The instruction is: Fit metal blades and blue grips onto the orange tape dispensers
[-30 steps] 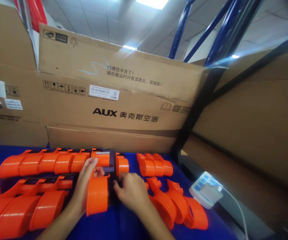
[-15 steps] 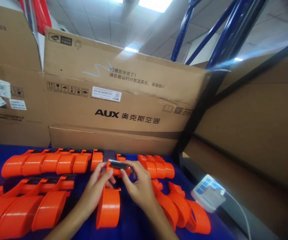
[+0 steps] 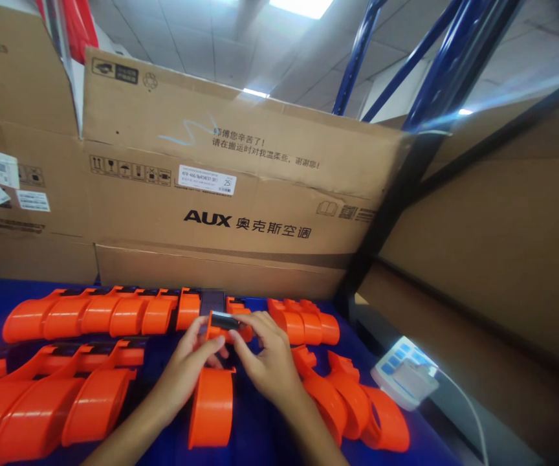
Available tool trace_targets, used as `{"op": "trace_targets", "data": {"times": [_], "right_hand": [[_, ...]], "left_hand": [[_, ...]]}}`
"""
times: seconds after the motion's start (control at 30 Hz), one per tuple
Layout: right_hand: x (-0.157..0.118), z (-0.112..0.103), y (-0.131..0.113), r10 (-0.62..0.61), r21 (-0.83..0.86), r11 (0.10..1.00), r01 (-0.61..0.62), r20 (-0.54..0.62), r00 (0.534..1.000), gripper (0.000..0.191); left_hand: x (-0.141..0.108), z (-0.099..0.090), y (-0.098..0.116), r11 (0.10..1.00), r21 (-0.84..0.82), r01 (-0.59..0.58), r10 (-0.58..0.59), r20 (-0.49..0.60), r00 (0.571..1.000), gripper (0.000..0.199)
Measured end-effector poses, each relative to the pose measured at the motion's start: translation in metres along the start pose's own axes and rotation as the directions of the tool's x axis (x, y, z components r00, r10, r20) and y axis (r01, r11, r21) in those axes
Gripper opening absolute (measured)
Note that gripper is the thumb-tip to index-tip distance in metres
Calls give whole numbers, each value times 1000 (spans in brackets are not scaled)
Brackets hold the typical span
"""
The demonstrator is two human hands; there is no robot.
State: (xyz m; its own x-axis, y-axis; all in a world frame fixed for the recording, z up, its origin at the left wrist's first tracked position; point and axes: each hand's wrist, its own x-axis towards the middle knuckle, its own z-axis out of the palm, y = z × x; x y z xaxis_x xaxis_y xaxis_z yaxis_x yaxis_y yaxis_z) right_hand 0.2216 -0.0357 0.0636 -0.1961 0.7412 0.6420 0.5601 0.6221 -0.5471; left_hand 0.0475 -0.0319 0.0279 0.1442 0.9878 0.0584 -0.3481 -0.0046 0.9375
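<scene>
"Where's the orange part (image 3: 212,408)?"
"Over the blue table (image 3: 255,435); the left hand (image 3: 187,367) clamps it, the right hand (image 3: 270,359) pinches its black piece (image 3: 224,321)."
"Risk?"
"Uneven pressure could skew that piece."

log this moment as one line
left hand: holds orange part | right hand: on black piece | black piece: at orange part's top

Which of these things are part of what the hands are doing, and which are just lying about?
In the job:
left hand, gripping an orange piece
right hand, holding the black piece on it
probably the similar orange parts around them

Just about, it seems:
cardboard behind
white power strip
white cable
blue rack frame
</scene>
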Motion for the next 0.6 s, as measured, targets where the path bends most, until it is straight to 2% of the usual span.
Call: {"op": "trace_targets", "data": {"times": [0.1, 0.2, 0.3, 0.4, 0.5, 0.6], "right_hand": [[0, -1, 2, 14, 16, 1000, -14, 18, 1000, 22], [0, -2, 3, 22, 50, 998, -25, 49, 999, 31], [0, -2, 4, 42, 81, 996, -46, 47, 998, 38], [-2, 0, 3, 50, 27, 998, -52, 67, 996, 28], [-4, 3, 0, -17, -89, 995, 44, 283, 959, 20], [-9, 7, -4, -60, -153, 976, 157, 502, 863, 24]], "left_hand": [[1, -1, -2, 998, -42, 46, -45, 33, 998, 39], [1, -3, 1, 990, -126, 62, -59, 23, 998, 32], [2, -7, 6, 970, -234, 71, -93, -83, 992, 27], [4, -13, 13, 941, -334, 57, -129, -197, 972, 27], [6, -16, 21, 910, -414, 24, -147, -270, 952, 25], [5, -16, 30, 888, -460, 16, -179, -313, 933, 20]]}}
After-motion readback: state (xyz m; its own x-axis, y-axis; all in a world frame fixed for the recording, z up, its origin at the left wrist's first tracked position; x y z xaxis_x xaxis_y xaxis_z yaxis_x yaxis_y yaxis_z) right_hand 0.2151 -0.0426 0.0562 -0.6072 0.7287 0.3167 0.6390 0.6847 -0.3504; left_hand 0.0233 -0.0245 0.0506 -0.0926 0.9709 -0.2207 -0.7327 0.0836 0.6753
